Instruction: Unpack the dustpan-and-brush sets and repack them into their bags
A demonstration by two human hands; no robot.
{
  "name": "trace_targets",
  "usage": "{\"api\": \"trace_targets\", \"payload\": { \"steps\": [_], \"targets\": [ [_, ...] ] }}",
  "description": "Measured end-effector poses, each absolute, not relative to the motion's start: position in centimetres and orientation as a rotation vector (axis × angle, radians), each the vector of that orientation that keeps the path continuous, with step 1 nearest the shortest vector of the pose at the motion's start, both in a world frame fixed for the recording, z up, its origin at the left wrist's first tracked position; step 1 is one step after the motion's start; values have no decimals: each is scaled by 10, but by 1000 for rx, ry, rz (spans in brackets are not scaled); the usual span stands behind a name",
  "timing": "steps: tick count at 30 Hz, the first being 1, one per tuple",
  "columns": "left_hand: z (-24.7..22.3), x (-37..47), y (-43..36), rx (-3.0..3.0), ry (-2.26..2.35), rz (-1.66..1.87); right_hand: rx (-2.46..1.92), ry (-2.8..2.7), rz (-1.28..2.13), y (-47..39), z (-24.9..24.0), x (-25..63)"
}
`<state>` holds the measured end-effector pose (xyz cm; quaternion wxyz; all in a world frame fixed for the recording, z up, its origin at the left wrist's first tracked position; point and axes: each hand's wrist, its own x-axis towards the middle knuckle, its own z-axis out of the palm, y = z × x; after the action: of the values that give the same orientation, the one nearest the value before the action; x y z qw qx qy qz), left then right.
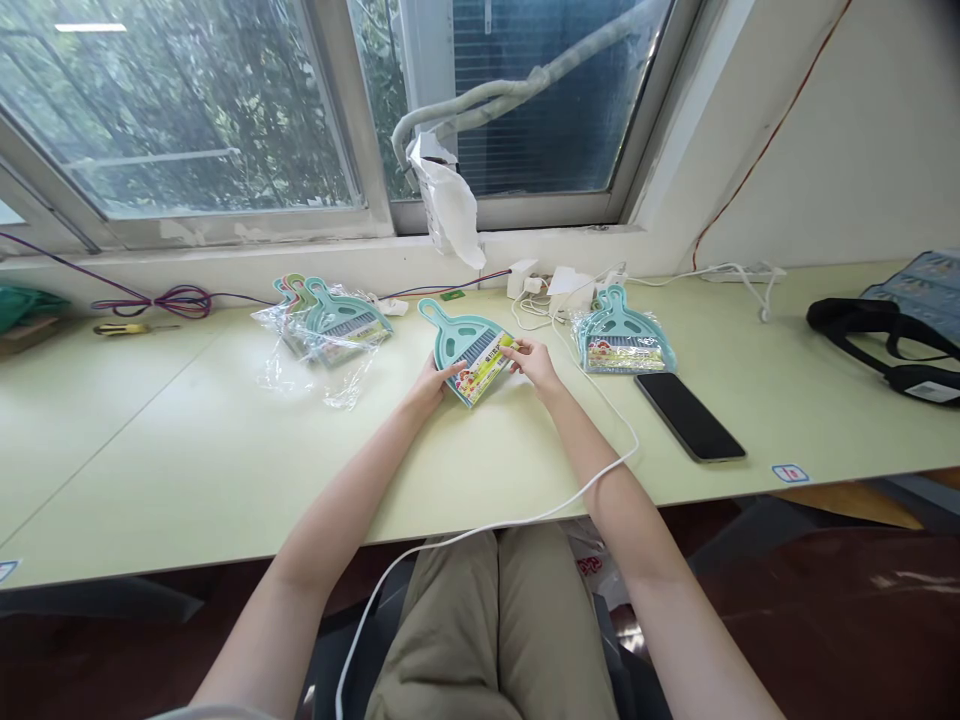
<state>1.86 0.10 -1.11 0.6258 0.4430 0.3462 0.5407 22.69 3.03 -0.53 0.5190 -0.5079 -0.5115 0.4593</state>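
Teal dustpan (448,345) in hand, apparently midway

Your left fingers (454,369) clamp its near-left rim; your right fingers (516,352) pinch its label card (486,366). Beyond your left fingers, a dustpan pile (321,318) lies in loose plastic (341,390); right of your right fingers, another pile (619,322) sits closely wrapped. You touch neither pile.

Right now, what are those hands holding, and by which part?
A teal dustpan, held by its wide end: left hand on the left side, right hand on the right.
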Motion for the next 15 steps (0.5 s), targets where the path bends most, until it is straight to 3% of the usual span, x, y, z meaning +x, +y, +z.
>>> {"api": "trace_targets", "payload": {
  "steps": [7,15],
  "targets": [
    [-12,17,1,976,730,1278,-1007,-1132,1331,26,10,242],
    [-15,18,2,960,735,1272,-1305,-1213,1034,27,-7,225]
  ]
}}
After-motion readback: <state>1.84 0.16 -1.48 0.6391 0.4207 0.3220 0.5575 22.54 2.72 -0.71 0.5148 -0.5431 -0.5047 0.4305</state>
